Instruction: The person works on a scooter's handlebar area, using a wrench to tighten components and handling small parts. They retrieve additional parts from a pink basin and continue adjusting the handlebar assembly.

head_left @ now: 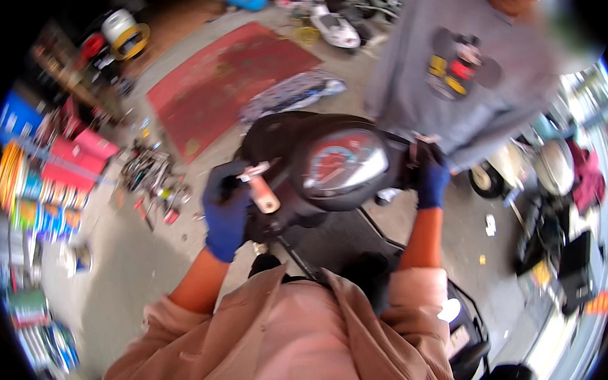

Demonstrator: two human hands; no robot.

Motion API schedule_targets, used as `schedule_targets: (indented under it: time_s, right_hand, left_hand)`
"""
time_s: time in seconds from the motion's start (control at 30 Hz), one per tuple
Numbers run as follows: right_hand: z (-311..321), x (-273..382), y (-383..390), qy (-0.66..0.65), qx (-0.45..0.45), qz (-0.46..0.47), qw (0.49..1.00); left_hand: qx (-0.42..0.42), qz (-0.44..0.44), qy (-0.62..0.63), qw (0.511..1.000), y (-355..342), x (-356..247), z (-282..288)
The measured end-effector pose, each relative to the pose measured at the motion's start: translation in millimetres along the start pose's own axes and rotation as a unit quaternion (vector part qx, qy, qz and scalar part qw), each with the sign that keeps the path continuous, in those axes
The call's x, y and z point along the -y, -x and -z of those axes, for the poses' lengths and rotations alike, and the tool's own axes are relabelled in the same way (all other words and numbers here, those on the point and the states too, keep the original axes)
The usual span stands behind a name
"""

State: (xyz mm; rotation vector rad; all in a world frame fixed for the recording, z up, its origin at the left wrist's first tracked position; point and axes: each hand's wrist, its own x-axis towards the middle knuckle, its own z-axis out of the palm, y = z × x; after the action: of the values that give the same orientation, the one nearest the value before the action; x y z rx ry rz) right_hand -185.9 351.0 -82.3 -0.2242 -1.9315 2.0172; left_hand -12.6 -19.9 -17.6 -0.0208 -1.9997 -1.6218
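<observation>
A dark scooter's front end stands before me, its oval dashboard (343,162) with a red and blue dial in the middle. At the left handlebar is my left hand (224,203), in a blue glove with dark fingers. Its fingers are closed on a flat pinkish piece (265,195) with a hole at its lower end; motion blur hides its kind. My right hand (431,179), gloved alike, is closed around the right end of the handlebar (402,154). A small pale strip (427,138) shows just above those fingers, too blurred to name.
A person in a grey sweatshirt (426,79) stands close beyond the right handlebar. A red mat (220,75) lies on the floor ahead. Metal parts (157,175) and paint tins (45,218) are at the left. A black box (578,266) and other scooters stand at the right.
</observation>
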Motion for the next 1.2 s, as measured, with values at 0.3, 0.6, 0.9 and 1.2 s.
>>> schedule_targets:
  time_s: [0.3, 0.6, 0.9, 1.2]
  right_hand:
    - [-2.2, 18.2, 10.6, -0.01, -0.034, -0.011, 0.999]
    - [5.0, 11.0, 16.2, 0.0, -0.07, 0.003, 0.998]
    - [0.2, 1.5, 7.9, 0.02, -0.088, 0.003, 0.996]
    - [1.9, 5.6, 12.0, -0.049, -0.082, 0.004, 0.995]
  left_hand:
    - [0.031, 0.0, -0.08, 0.996, 13.4, -28.0, -15.8]
    - [0.017, 0.009, 0.0, 1.0, 12.8, -15.7, -14.5]
    - [0.057, -0.014, -0.011, 0.998, 7.7, 0.9, 1.9]
    - [0.046, -0.044, -0.046, 0.997, 11.6, -2.6, -2.0]
